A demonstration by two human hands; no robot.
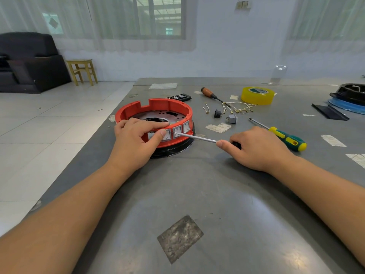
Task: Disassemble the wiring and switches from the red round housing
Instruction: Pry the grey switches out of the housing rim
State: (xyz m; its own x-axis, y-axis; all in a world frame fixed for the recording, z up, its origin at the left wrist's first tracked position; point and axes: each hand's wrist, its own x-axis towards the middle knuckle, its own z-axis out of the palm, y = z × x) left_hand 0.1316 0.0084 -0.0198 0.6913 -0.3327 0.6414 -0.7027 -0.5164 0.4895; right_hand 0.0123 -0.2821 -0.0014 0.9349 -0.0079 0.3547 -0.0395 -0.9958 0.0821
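— Housing: where does it sit?
— Red ring, on the grey table towards its left edge, on a black base, with grey switches in its near wall.
— Left hand?
— Clamped on the ring: fingers over the rim, thumb pressed on a switch.
— Right hand?
— Fingers curled round a dark-handled screwdriver; the tip of its shaft meets the gap between two switches.
— Loose parts?
— Wires and two removed switches lie beyond, near a yellow tape roll and a green-and-yellow screwdriver.
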